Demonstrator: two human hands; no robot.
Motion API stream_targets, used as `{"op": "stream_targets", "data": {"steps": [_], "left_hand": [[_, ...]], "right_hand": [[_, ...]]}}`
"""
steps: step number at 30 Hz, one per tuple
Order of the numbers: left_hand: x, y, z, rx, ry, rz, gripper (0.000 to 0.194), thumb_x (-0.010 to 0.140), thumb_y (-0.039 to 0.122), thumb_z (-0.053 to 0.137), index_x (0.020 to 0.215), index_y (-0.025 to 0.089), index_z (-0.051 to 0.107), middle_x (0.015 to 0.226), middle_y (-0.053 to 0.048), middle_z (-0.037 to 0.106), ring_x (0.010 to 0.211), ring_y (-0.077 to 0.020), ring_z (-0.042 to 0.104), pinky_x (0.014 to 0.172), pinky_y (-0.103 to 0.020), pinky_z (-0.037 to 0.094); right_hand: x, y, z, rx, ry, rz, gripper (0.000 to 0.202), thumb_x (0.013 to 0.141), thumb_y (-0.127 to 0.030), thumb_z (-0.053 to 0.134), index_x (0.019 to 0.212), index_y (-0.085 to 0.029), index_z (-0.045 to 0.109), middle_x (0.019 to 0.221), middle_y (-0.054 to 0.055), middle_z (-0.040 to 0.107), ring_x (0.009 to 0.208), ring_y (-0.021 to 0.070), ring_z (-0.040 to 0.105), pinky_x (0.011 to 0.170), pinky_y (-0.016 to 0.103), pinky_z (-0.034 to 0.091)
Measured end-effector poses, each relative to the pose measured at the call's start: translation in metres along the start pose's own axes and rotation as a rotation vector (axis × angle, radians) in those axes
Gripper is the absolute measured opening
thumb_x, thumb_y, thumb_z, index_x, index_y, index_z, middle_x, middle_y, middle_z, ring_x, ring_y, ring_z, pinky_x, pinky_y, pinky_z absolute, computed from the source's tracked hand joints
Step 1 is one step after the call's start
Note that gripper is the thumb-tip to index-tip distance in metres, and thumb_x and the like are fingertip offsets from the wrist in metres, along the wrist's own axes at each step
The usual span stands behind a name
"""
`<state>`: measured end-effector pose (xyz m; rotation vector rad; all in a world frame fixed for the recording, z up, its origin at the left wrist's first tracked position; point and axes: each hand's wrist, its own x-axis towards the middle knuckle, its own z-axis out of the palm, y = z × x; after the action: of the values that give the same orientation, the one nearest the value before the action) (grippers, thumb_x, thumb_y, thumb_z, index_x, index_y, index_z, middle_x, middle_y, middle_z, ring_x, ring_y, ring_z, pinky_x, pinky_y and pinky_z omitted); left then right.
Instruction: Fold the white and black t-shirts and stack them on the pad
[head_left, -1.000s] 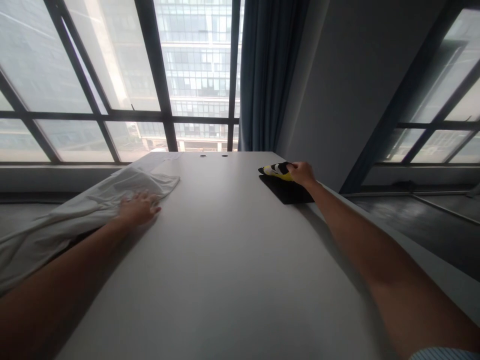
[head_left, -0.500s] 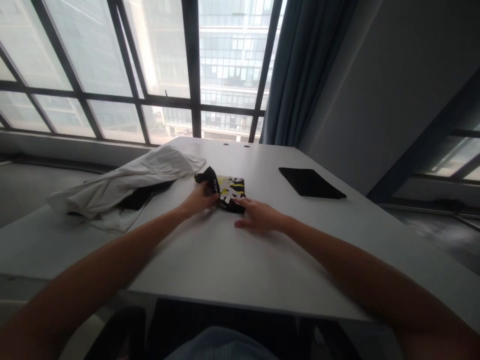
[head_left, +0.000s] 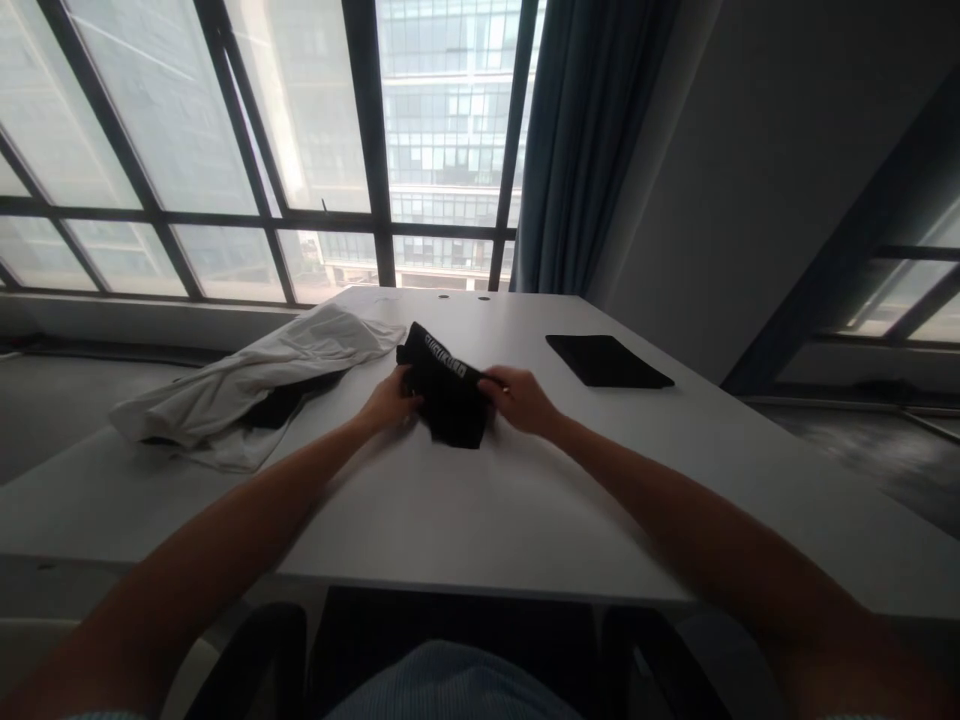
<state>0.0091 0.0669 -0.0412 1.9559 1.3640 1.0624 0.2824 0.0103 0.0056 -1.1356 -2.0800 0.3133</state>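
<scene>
Left fingers (head_left: pixel 407 392) and right fingers (head_left: pixel 498 384) pinch opposite sides of the black garment (head_left: pixel 448 388), its lettered band raised over the white table (head_left: pixel 480 520)!

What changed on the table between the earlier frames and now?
The small black cloth with white lettering went left from the flat black folded cloth to mid-table; its yellow-and-white patterned face no longer shows. The left hand came off the crumpled white cloth and now grips the lettered cloth with the right hand. The folded and crumpled cloths look unmoved.
</scene>
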Motion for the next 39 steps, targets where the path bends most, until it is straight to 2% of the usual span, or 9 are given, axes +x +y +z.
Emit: {"op": "stream_targets", "data": {"steps": [4, 6, 11, 17, 22, 26, 30, 36, 39], "left_hand": [[0.013, 0.006, -0.042, -0.311, 0.219, -0.058, 0.044, 0.074, 0.029, 0.069, 0.114, 0.012, 0.065, 0.08, -0.002, 0.07, 0.072, -0.0181, 0.066, 0.069, -0.032, 0.055], [0.017, 0.003, -0.063, -0.347, 0.323, -0.104, 0.038, 0.079, 0.028, 0.064, 0.115, 0.013, 0.064, 0.081, -0.003, 0.07, 0.073, -0.0168, 0.065, 0.069, -0.03, 0.053], [0.014, -0.01, -0.078, -0.048, 0.262, -0.245, 0.036, 0.085, 0.027, 0.06, 0.116, 0.008, 0.063, 0.07, -0.002, 0.065, 0.061, -0.0142, 0.059, 0.067, -0.032, 0.05], [0.002, -0.01, -0.065, 0.527, 0.061, -0.058, 0.068, 0.076, 0.033, 0.072, 0.14, 0.014, 0.057, 0.093, -0.007, 0.072, 0.095, -0.0282, 0.068, 0.092, -0.039, 0.05], [-0.002, -0.016, -0.048, 0.823, -0.004, 0.135, 0.087, 0.078, 0.052, 0.075, 0.155, 0.024, 0.043, 0.158, -0.017, 0.042, 0.146, -0.0406, 0.035, 0.116, -0.052, 0.032], [0.003, -0.025, -0.029, 0.764, -0.153, 0.119, 0.062, 0.094, 0.046, 0.056, 0.152, 0.024, 0.049, 0.143, -0.014, 0.058, 0.133, -0.0333, 0.052, 0.113, -0.046, 0.038], [0.007, -0.022, -0.025, 0.731, -0.222, 0.154, 0.065, 0.093, 0.032, 0.052, 0.156, 0.017, 0.044, 0.137, -0.017, 0.062, 0.128, -0.0336, 0.057, 0.11, -0.044, 0.041], [0.006, -0.012, -0.046, 0.635, -0.38, 0.148, 0.044, 0.078, 0.012, 0.054, 0.116, 0.015, 0.076, 0.11, -0.01, 0.076, 0.102, -0.0261, 0.069, 0.094, -0.032, 0.051], [0.005, -0.012, -0.063, 0.595, -0.405, 0.106, 0.045, 0.072, 0.013, 0.053, 0.109, 0.016, 0.078, 0.104, -0.008, 0.076, 0.097, -0.0254, 0.069, 0.093, -0.03, 0.052]], "right_hand": [[0.013, 0.045, -0.056, -0.022, 0.354, 0.381, 0.041, 0.101, -0.042, 0.043, 0.113, -0.013, 0.069, 0.078, 0.008, 0.071, 0.066, 0.0208, 0.069, 0.063, 0.03, 0.055], [0.011, 0.077, -0.077, -0.097, 0.399, 0.534, 0.04, 0.101, -0.037, 0.042, 0.117, -0.011, 0.068, 0.08, 0.01, 0.073, 0.066, 0.0206, 0.07, 0.063, 0.029, 0.055], [-0.005, 0.123, -0.082, -0.386, -0.072, 0.678, 0.038, 0.086, -0.019, 0.064, 0.124, -0.012, 0.069, 0.104, 0.013, 0.077, 0.093, 0.0243, 0.073, 0.085, 0.03, 0.055], [0.003, 0.102, -0.048, -0.52, -0.081, 0.291, 0.059, 0.094, -0.041, 0.061, 0.149, -0.019, 0.052, 0.15, 0.014, 0.055, 0.132, 0.0292, 0.055, 0.109, 0.038, 0.045], [0.004, 0.105, -0.026, -0.64, -0.228, 0.258, 0.057, 0.099, -0.037, 0.054, 0.153, -0.018, 0.049, 0.16, 0.016, 0.043, 0.143, 0.0325, 0.043, 0.116, 0.043, 0.037], [0.004, 0.114, -0.022, -0.687, -0.233, 0.327, 0.058, 0.102, -0.04, 0.047, 0.155, -0.017, 0.046, 0.148, 0.019, 0.055, 0.13, 0.0321, 0.056, 0.107, 0.04, 0.044], [0.009, 0.108, -0.032, -0.752, -0.285, 0.442, 0.058, 0.098, -0.05, 0.052, 0.15, -0.023, 0.053, 0.142, 0.016, 0.062, 0.124, 0.0324, 0.062, 0.1, 0.04, 0.049], [0.009, 0.087, -0.072, -0.689, -0.558, 0.629, 0.066, 0.072, -0.079, 0.07, 0.093, -0.017, 0.079, 0.096, 0.017, 0.077, 0.096, 0.0349, 0.072, 0.082, 0.042, 0.056], [-0.001, 0.079, -0.09, -0.518, -0.673, 0.733, 0.065, 0.065, -0.075, 0.079, 0.092, -0.016, 0.077, 0.083, 0.012, 0.075, 0.079, 0.0303, 0.073, 0.07, 0.039, 0.059]]}}
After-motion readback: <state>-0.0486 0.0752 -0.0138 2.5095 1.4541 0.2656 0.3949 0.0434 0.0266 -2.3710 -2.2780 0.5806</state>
